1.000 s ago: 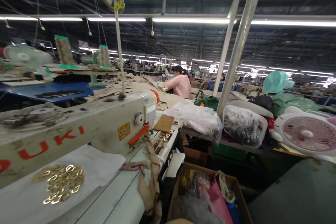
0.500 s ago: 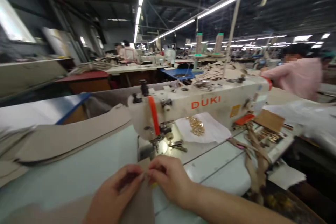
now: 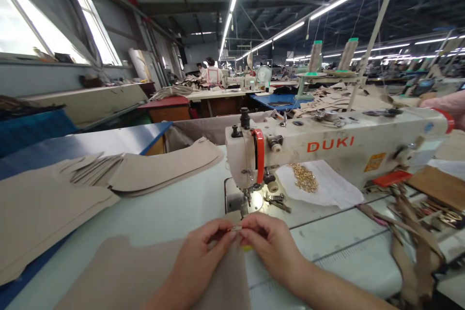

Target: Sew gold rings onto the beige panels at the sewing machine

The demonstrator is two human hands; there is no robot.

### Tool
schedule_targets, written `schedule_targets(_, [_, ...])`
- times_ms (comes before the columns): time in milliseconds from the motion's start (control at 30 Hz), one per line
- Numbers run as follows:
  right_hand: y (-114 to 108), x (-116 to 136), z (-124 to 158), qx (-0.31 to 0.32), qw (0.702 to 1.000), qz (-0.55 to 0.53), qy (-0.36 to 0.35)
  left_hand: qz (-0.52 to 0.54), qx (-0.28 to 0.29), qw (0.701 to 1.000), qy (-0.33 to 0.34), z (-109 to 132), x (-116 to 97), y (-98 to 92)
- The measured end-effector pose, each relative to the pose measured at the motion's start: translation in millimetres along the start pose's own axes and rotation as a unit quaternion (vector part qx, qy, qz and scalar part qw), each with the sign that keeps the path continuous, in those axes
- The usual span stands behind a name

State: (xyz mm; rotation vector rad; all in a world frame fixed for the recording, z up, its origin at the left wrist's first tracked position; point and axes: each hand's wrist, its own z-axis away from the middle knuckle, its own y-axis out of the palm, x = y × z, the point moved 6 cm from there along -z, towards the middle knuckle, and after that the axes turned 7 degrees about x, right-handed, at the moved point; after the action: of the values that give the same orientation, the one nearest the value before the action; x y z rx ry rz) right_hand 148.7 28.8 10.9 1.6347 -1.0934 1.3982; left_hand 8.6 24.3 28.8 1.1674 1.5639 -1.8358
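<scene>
Both hands are pinching shut, left hand [image 3: 201,254] and right hand [image 3: 271,244] gripping the tan fabric piece [image 3: 145,276] lying right before the sewing machine [image 3: 327,147] needle, so I'm guessing stitching isn't happening yet.

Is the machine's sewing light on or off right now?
On: the plate under the machine head glows bright against the duller table. The left hand and right hand pinch the fabric in front of it.
</scene>
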Motion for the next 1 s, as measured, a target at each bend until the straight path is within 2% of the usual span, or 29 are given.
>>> schedule_targets(167, [-2,4,1,-0.008,1.0,0.01,0.004,-0.005,-0.002,1.0,0.006,2,0,-0.1])
schedule_targets(333, [-2,6,2,-0.017,0.995,0.097,0.0,-0.028,-0.002,1.0,0.0,1,-4,0.7])
schedule_targets(500, [-4,7,4,-0.006,0.99,0.14,0.008,-0.095,0.026,0.995,0.029,1,-7,0.1])
schedule_targets(633, [-15,-1,3,-0.012,0.994,0.09,0.068,-0.257,-0.016,0.963,0.079,8,1,-13.0])
schedule_targets(733, [-23,-9,1,-0.005,0.988,0.029,0.153,-0.36,0.003,0.928,0.095,13,11,-9.8])
schedule_targets(833, [-27,-12,-2,0.009,0.977,0.008,0.213,-0.378,0.014,0.921,0.094,14,17,-1.9])
schedule_targets(1000, [-24,-8,-11,0.033,0.966,0.018,0.254,-0.346,0.014,0.934,0.082,9,16,5.9])
